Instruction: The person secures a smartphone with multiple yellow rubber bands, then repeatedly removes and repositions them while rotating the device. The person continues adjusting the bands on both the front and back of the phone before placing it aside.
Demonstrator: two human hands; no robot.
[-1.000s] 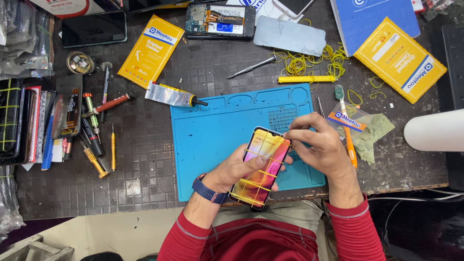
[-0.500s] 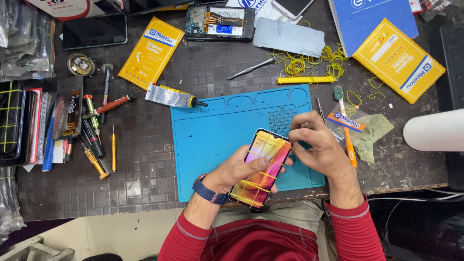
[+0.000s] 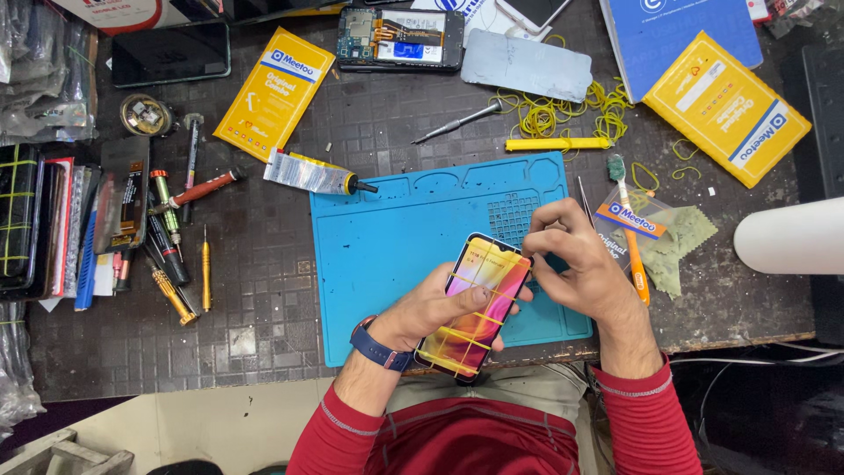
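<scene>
1. Blue work mat [image 3: 396, 255]: lies flat on the dark bench and serves as the landmark for all positions below.
2. Phone [image 3: 475, 303]: held tilted over the near right part of the mat, its lit screen orange, pink and yellow, with yellow rubber bands [image 3: 470, 310] stretched across it.
3. Left hand [image 3: 435, 308]: fingers closed around the left edge and back of the phone, thumb resting on the screen.
4. Right hand [image 3: 576, 264]: over the right edge of the mat, fingers narrowed to a pinch at the top right corner of the phone.
5. Glue tube [image 3: 309, 174]: just beyond the far left corner of the mat.
6. Loose yellow bands [image 3: 549, 114]: in a heap beyond the far edge of the mat.
7. Orange-handled brush [image 3: 629, 229]: just right of the mat, beside the right hand.
8. Screwdrivers [image 3: 176, 242]: well to the left of the mat.
</scene>
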